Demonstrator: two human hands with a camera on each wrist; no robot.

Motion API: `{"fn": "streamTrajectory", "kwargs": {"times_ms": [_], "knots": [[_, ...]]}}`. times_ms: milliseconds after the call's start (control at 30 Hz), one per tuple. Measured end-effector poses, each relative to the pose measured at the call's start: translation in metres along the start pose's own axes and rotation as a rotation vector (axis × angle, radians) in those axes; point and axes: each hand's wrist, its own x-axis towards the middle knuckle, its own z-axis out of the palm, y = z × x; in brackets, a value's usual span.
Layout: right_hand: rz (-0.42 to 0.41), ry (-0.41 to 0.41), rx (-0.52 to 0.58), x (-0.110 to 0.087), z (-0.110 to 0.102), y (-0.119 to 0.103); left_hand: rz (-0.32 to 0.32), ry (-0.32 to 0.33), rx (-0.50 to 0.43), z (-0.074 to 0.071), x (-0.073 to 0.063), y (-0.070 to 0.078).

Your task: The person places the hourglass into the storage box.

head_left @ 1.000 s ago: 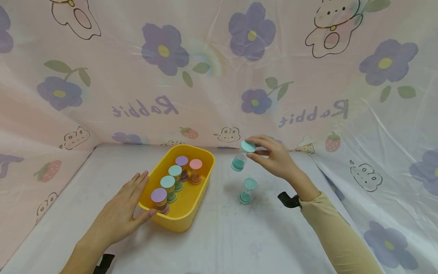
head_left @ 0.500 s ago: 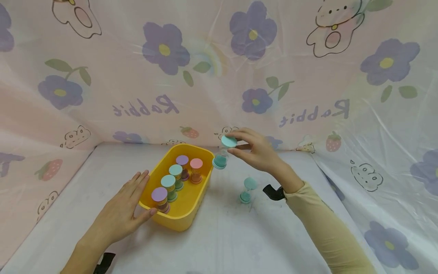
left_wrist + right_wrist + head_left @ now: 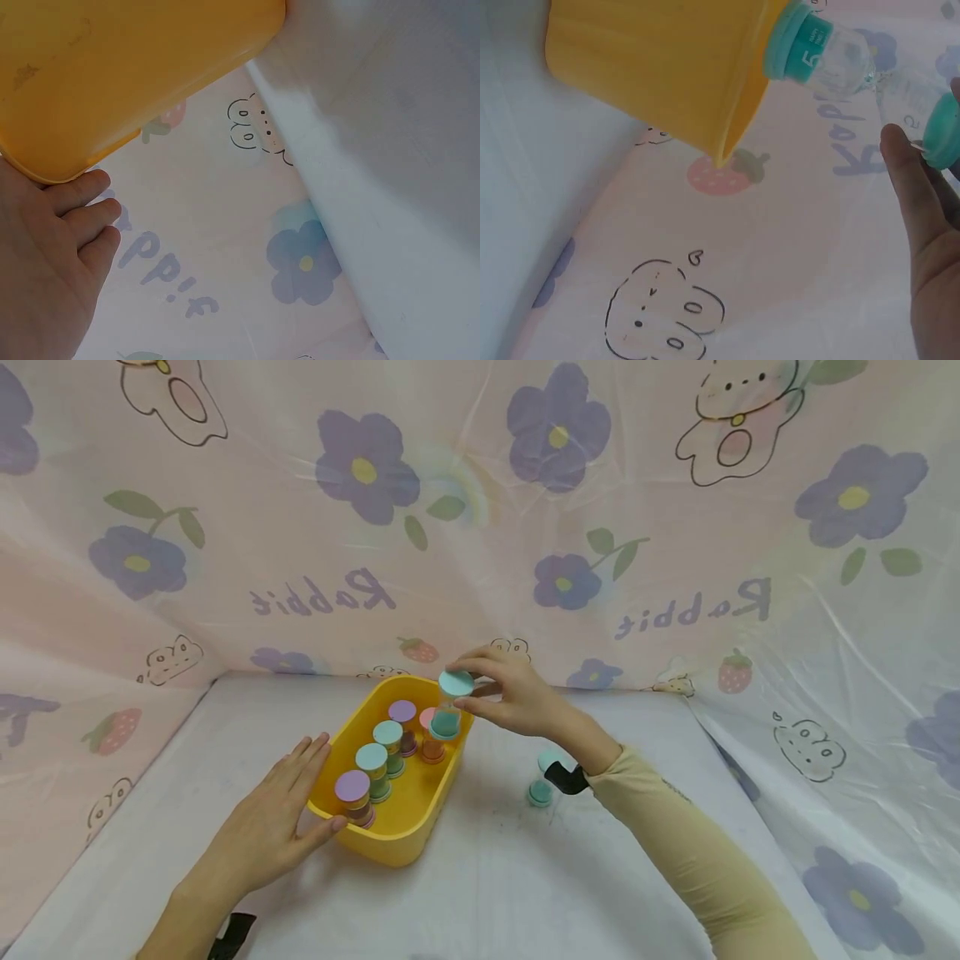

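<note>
My right hand (image 3: 513,693) pinches the upper cap of a teal sand hourglass (image 3: 446,724), which hangs tilted over the right rim of the yellow bin (image 3: 401,850). In the right wrist view this hourglass (image 3: 844,60) shows a "5" on its glass and teal sand at its lower end. Against the bin's left side rests my left hand (image 3: 262,818), fingers straight, thumb at the near rim. Upright in the bin stand purple-capped (image 3: 352,787), teal-capped (image 3: 372,758) and pink-capped hourglasses, the pink one partly hidden behind the held one.
Another teal hourglass (image 3: 540,792) stands on the white table (image 3: 510,893) right of the bin, partly covered by the black wrist strap (image 3: 566,777). A pink printed curtain (image 3: 465,552) rises behind and along both sides.
My right hand has carried the teal hourglass leftward, from above the table to over the bin's right rim. My left hand has stayed against the bin.
</note>
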Motion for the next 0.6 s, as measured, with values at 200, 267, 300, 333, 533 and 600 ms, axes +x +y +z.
{"fn": "streamTrajectory", "kwargs": {"times_ms": [200, 267, 300, 333, 533, 600], "knots": [[0.082, -0.069, -0.015, 0.006, 0.012, 0.006, 0.001, 0.003, 0.004, 0.000, 0.001, 0.000], [0.104, -0.098, -0.014, 0.008, 0.016, 0.007, 0.002, 0.004, 0.005, 0.000, 0.001, 0.000], [0.119, -0.112, -0.014, 0.008, 0.018, 0.007, 0.003, 0.004, 0.005, 0.000, 0.001, 0.000], [0.132, -0.126, -0.016, 0.009, 0.020, 0.008, 0.004, 0.005, 0.006, 0.000, 0.001, 0.000], [0.186, -0.209, -0.045, 0.016, 0.029, 0.011, 0.004, 0.006, 0.006, 0.000, 0.000, 0.000], [0.181, -0.240, -0.068, 0.018, 0.033, 0.014, 0.004, 0.005, 0.006, 0.000, 0.000, 0.000]]}}
